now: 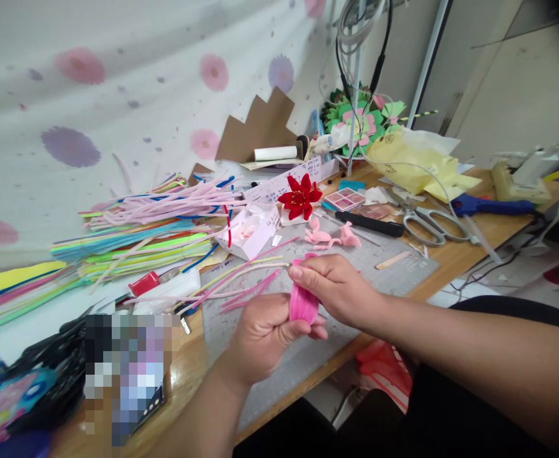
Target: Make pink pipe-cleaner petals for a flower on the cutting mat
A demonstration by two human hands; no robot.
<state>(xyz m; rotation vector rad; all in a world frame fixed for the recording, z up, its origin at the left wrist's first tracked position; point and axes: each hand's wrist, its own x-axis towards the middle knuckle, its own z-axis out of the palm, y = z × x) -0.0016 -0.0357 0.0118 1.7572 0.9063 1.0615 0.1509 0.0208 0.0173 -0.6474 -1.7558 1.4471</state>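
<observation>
Above the grey cutting mat (255, 407), both hands are closed on a bright pink petal (304, 304) that looks shaped from fuzzy pipe cleaner. My left hand (267, 331) pinches its lower left side between thumb and fingers. At its top, my right hand (339, 286) presses with the thumb, and the fingers curl behind it. Just beyond the hands lie pale pink curled petals (350, 236). A red pipe-cleaner flower (300, 197) stands farther back. Loose pink pipe cleaners (255, 289) lie on the mat left of the hands.
Bundles of coloured pipe cleaners (150, 216) fill the left side. A white box (250, 232) stands at the mat's back edge. To the right are scissors (434, 226), a black tool (369, 224), a wooden stick (393, 259) and a blue glue gun (491, 205). Cables hang along a pole (354, 83).
</observation>
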